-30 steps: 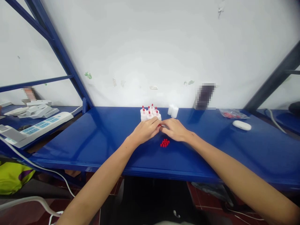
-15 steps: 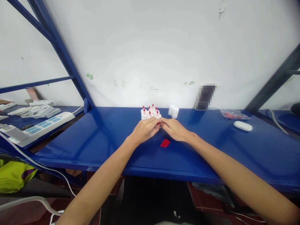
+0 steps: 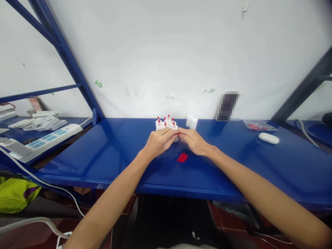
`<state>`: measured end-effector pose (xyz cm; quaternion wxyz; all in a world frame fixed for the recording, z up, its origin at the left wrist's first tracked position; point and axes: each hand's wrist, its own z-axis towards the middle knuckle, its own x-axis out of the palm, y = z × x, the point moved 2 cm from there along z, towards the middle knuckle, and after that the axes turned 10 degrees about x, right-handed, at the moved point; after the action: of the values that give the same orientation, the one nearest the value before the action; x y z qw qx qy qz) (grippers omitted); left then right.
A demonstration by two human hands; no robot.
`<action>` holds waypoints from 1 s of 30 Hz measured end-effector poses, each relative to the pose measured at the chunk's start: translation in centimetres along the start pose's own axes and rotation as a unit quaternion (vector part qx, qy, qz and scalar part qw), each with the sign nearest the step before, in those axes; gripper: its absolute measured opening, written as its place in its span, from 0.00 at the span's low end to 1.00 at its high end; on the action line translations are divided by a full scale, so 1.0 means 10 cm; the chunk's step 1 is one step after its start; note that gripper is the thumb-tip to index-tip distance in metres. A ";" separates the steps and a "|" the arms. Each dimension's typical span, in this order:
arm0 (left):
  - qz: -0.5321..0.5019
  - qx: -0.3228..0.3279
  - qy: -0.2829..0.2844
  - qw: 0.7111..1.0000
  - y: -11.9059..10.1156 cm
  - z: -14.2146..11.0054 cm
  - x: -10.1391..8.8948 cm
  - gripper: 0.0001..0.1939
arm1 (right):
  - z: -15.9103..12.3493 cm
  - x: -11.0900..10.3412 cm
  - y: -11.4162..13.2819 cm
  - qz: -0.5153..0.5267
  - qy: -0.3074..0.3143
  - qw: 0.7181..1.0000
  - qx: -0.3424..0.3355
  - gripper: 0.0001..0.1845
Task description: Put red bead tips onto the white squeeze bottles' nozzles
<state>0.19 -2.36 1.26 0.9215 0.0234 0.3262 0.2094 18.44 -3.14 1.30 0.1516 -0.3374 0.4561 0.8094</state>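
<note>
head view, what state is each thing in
left hand: closed on mostly hidden bottle
right hand: fingertips at a red cap
grouped white bottles: upright, red-tipped
loose red caps: clustered
two white cylinders: upright
clear plastic bag: lying flat, red pieces inside
white oval case: looks closed
power strip: sockets facing up, on or off unclear

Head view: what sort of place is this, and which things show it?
Probably a small indoor workspace, judging by the blue table against a wall, the cluster of red-tipped white bottles and the loose red caps on it.
</note>
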 end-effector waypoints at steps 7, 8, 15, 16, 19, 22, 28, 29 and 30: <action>-0.034 0.005 -0.010 0.999 0.00 -0.01 0.04 0.08 | 0.00 0.01 -0.01 0.030 0.000 0.999 -0.016 0.14; -0.040 0.007 -0.010 0.999 0.00 -0.01 0.04 0.07 | 0.00 0.01 -0.01 0.024 -0.001 1.000 -0.020 0.14; -0.088 -0.021 0.024 0.996 -0.03 -0.01 0.06 0.07 | -0.01 0.00 0.02 -0.054 -0.001 0.998 -0.014 0.16; -0.093 -0.029 0.028 0.995 -0.03 -0.01 0.06 0.07 | -0.01 0.00 0.03 -0.063 -0.003 0.998 -0.003 0.17; -0.103 -0.051 0.036 0.993 -0.02 -0.01 0.07 0.09 | -0.01 0.00 0.05 -0.098 -0.032 0.994 0.036 0.16; -0.112 -0.064 0.056 0.990 -0.01 0.00 0.08 0.11 | 0.00 0.00 0.05 -0.129 -0.069 0.986 0.083 0.14; -0.136 -0.068 0.057 0.987 -0.01 0.01 0.08 0.12 | 0.01 0.03 0.06 -0.119 -0.089 0.985 0.085 0.11; -0.142 -0.070 0.054 0.986 -0.01 0.01 0.09 0.12 | 0.01 0.03 0.05 -0.109 -0.087 0.988 0.073 0.11; -0.149 -0.072 0.050 0.985 -0.01 0.00 0.09 0.11 | 0.01 0.04 0.04 -0.096 -0.081 0.990 0.059 0.10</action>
<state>0.89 -2.07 0.74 0.9244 -0.1022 0.3555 0.0931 17.90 -3.30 1.37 0.2846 -0.3034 0.4546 0.7876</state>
